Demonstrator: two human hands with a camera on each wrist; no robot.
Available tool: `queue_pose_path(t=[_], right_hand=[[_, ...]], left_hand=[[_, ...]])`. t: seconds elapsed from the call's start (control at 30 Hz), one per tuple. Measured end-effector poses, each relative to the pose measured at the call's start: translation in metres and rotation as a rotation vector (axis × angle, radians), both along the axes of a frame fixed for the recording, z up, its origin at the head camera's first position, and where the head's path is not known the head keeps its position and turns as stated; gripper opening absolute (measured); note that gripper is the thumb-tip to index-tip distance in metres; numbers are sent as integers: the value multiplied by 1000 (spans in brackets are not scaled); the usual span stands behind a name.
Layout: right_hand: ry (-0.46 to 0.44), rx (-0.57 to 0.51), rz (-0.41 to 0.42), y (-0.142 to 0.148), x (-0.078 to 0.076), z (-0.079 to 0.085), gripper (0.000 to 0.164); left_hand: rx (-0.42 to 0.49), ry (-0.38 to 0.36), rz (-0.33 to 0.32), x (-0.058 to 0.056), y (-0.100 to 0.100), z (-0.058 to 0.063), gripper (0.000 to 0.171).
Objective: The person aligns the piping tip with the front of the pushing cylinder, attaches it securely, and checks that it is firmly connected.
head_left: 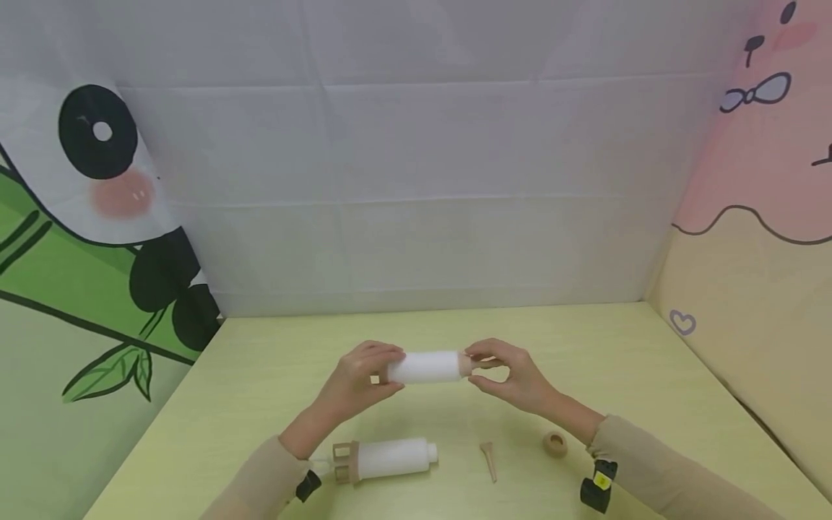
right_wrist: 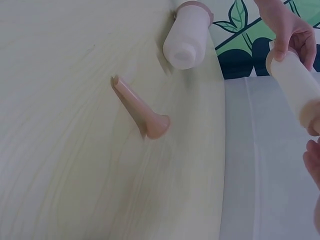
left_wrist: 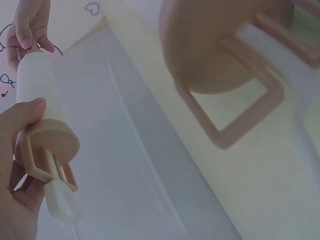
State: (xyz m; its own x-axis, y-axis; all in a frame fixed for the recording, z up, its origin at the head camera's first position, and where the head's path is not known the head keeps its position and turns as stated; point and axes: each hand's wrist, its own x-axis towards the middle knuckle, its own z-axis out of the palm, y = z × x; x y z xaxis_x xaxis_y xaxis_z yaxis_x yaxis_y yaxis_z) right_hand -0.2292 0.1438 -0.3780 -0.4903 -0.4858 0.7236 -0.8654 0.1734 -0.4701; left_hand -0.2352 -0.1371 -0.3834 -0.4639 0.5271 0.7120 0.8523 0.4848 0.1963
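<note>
A white-barrelled piping syringe [head_left: 429,367] is held level above the table. My left hand [head_left: 367,372] grips the barrel near its beige flange, thumb against the white wall in the left wrist view. Beige finger loops [left_wrist: 37,162] and a white plunger end [left_wrist: 62,202] stick out beyond that hand. At the opposite end, my right hand [head_left: 510,372] pinches the slim beige nozzle, which comes out of a beige end cap [head_left: 464,365]. The fingers partly cover this nozzle. In the right wrist view, only part of the right hand [right_wrist: 314,162] shows at the edge.
A second white syringe [head_left: 393,458] with a beige flange lies on the table near the left forearm. A loose beige nozzle [head_left: 489,462] lies to its right, and a beige ring-shaped cap [head_left: 555,444] sits beyond, near the right sleeve. Printed cloth walls [head_left: 429,253] enclose the pale table.
</note>
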Motion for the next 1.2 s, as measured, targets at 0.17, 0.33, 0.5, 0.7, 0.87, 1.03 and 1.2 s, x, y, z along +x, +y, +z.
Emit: queue_pose_path(t=[0.17,0.33,0.5,0.7,0.87,1.03,1.2], right_hand=[[55,35,-16,3,1,2,43],[73,44,-56,7,1,5,45],[55,58,-80,11,-3,0,44],[101,55,-92,12,-5,-2,44],[80,65,-100,11,1,2,43],[44,87,-110,13,2,2,41],[63,83,-103,16,-6,-9,43]], left_hand=[[3,-64,20,-4,-7,2,44],[7,-120,40,-12,-16,1,44],[-16,-188,92,-20,-25,-3,43],[-44,-254,168,-32,-33,-8,40],[-65,-334,229,-42,-39,-12,38],[-95,-414,262,-49,-44,-16,36],[-115,-499,291,-55,-50,-23,35]])
